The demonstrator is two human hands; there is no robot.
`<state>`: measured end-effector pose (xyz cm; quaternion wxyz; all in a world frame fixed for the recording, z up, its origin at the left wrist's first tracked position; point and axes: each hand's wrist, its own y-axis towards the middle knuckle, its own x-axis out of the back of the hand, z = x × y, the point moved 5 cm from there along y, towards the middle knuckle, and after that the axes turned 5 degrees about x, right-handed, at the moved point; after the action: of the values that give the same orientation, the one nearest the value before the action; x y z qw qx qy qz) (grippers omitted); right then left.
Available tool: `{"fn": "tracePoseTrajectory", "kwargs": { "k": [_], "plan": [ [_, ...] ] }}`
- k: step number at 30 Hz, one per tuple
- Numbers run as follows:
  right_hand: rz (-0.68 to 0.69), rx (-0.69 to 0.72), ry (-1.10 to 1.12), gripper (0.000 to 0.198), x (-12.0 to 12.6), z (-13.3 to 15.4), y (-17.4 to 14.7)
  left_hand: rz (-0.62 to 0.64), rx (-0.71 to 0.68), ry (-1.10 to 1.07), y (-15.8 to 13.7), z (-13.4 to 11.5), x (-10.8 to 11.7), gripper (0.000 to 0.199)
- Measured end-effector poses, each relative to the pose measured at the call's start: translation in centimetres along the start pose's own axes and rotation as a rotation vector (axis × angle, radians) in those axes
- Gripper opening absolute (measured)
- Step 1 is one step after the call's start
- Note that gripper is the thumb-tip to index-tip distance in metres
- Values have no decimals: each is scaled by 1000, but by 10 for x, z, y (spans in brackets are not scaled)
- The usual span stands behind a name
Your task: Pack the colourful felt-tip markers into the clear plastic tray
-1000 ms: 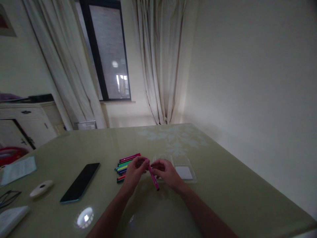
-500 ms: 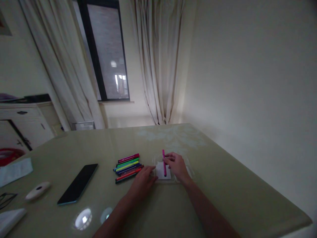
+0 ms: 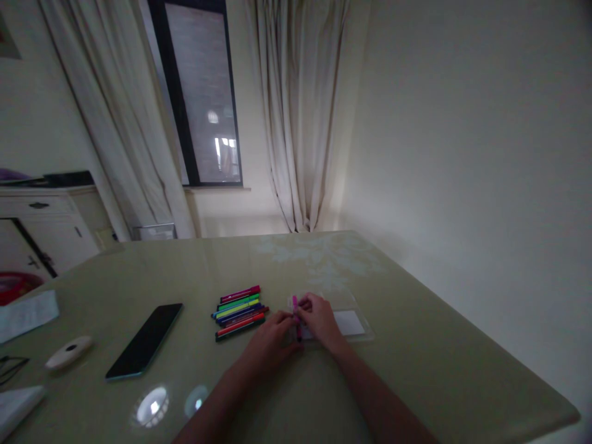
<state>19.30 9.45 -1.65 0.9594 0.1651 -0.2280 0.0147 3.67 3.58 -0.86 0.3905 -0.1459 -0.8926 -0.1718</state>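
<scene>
A pink marker stands nearly lengthwise over the left side of a clear plastic case. My right hand pinches the marker from the right, fingers closed on its middle. My left hand is at the case's left edge, thumb and fingers around it, with the fingertips close to the marker; whether they touch it is hard to tell. White paper shows inside the case, partly hidden by my right hand. Left of my left hand lies a row of several coloured markers.
A black phone lies to the left, with a white computer mouse beyond it. Paper and a cable are at the far left. A wall runs along the table's right side.
My right hand has moved left and lowered the pink marker to the case's left side. My left fingers have come closer to it. More of the case shows on the right.
</scene>
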Motion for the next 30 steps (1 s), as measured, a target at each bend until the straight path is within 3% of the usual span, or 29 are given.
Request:
{"fn": "tracePoseTrajectory", "kwargs": {
  "k": [8, 10, 14, 18, 21, 24, 30],
  "plan": [
    [94, 111, -257, 12, -3, 5, -4, 32, -14, 92, 2, -5, -1, 37],
    [101, 117, -256, 13, -2, 7, -4, 4, 4, 97, 4, -3, 7, 29],
    [47, 112, -214, 18, 5, 13, -3, -158, 169, 244, 4, 18, 38, 20],
    [-33, 110, -115, 21, 12, 21, -2, -129, 208, 300, 1, 36, 51, 11],
    [-65, 113, -81, 22, 15, 24, -2, -94, 167, 222, 0, 36, 49, 13],
    [-88, 127, -47, 24, 16, 26, -2, -185, 150, 79, 2, 32, 53, 12],
    [1, 120, 120, 29, 6, 35, -5, -429, 234, -581, 7, 36, 71, 41]
  ]
}}
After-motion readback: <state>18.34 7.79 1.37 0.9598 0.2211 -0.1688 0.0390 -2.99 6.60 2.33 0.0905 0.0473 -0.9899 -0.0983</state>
